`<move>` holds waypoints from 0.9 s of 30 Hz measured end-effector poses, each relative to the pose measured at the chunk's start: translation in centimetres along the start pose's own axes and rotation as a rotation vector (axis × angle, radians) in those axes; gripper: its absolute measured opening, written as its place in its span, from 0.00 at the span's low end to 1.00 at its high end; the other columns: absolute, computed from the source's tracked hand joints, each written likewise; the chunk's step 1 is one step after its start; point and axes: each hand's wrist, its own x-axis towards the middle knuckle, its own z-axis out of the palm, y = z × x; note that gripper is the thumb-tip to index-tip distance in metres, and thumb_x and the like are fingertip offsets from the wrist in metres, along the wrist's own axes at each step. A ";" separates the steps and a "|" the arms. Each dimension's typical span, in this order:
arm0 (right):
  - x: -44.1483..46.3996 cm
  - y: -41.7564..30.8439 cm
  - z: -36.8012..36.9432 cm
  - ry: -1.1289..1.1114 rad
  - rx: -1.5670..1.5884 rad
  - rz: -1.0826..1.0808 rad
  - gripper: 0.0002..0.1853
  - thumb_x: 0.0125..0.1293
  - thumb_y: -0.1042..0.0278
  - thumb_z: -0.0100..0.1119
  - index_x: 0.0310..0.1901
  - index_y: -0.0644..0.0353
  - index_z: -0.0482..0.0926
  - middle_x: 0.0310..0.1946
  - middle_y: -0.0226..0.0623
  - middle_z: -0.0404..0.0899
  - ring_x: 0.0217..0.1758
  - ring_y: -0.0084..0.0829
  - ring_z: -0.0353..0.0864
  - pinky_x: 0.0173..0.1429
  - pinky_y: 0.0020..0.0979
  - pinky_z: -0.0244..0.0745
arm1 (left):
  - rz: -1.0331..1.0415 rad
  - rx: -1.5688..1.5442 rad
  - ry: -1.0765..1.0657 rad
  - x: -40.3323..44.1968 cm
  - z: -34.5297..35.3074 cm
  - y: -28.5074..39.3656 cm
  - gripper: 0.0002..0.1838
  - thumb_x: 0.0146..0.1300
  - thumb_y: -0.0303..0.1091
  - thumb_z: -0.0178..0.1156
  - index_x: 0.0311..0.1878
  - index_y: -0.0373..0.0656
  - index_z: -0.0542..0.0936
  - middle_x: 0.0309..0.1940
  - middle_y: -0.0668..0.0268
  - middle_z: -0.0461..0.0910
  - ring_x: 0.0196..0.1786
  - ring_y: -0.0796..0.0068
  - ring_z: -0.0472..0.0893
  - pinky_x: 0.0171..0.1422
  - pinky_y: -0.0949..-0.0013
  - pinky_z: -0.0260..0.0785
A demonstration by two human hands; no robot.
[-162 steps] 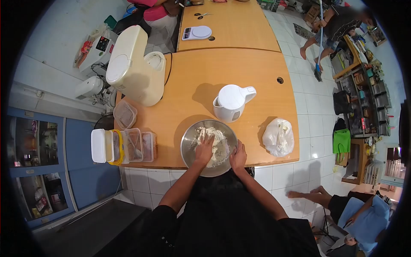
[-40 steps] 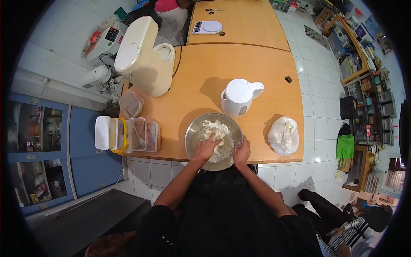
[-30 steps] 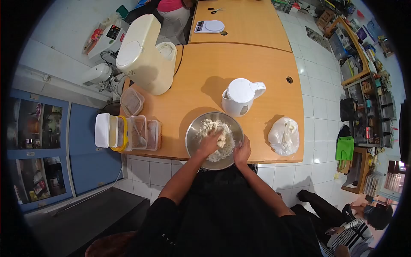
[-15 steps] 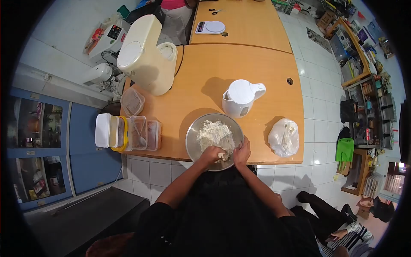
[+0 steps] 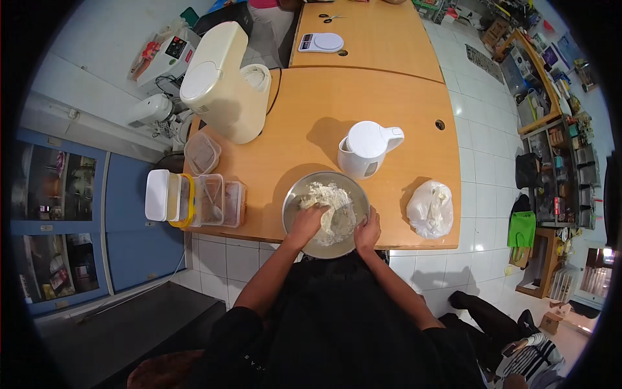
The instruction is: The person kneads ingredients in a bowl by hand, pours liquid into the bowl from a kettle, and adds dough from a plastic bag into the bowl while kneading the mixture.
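Note:
A round metal mixing bowl point(image 5: 291, 223) stands at the table's front edge, holding crumbly white flour dough point(image 5: 338, 217). Inside its left half is my left hand point(image 5: 307, 224), fingers curled into the dough and fingertips buried from sight. My right hand point(image 5: 367, 232) grips the bowl's right rim, thumb and fingers around the edge. Just behind the bowl stands a white electric kettle point(image 5: 364, 152), touched by neither hand.
To the right sits a knotted white plastic bag point(image 5: 430, 211). Several plastic containers point(image 5: 210, 201) line the left edge, with a large cream-coloured machine point(image 5: 223, 97) behind them. Farther back are a kitchen scale point(image 5: 322, 43) and scissors point(image 5: 331, 17). A seated person point(image 5: 528, 356) is at lower right.
My left hand has moved left and up within the bowl, from the near side of the dough into its left part. My right hand stays on the rim.

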 end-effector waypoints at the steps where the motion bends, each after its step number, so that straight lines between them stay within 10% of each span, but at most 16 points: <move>1: 0.0 -0.2 -0.2 0.005 0.002 0.001 0.25 0.62 0.81 0.52 0.63 0.59 0.70 0.49 0.55 0.76 0.51 0.59 0.77 0.54 0.52 0.72 | 0.006 0.006 0.050 -0.2 -0.1 -0.1 0.30 0.60 0.23 0.49 0.67 0.54 0.76 0.67 0.46 0.70 0.54 0.42 0.81 0.57 0.48 0.75; 11: 0.2 0.7 0.6 0.071 0.015 -0.065 0.27 0.58 0.82 0.55 0.61 0.57 0.70 0.45 0.54 0.75 0.46 0.60 0.79 0.48 0.54 0.73 | -0.004 0.122 0.126 1.8 3.1 -1.9 0.39 0.58 0.21 0.51 0.74 0.62 0.67 0.68 0.48 0.70 0.62 0.46 0.77 0.58 0.48 0.76; 24: 0.2 0.5 0.4 0.011 0.012 -0.008 0.27 0.59 0.81 0.54 0.63 0.59 0.70 0.48 0.55 0.76 0.51 0.59 0.78 0.54 0.52 0.73 | 0.036 -0.441 0.152 -1.0 5.2 0.2 0.29 0.47 0.18 0.51 0.56 0.41 0.83 0.45 0.45 0.83 0.59 0.47 0.79 0.63 0.54 0.71; 27: 0.2 0.4 0.2 0.016 -0.022 -0.019 0.27 0.60 0.81 0.55 0.63 0.57 0.69 0.47 0.53 0.75 0.48 0.59 0.78 0.50 0.53 0.73 | -0.013 -0.470 0.068 -0.7 3.2 1.2 0.31 0.45 0.16 0.52 0.58 0.38 0.81 0.52 0.45 0.82 0.62 0.47 0.77 0.66 0.55 0.69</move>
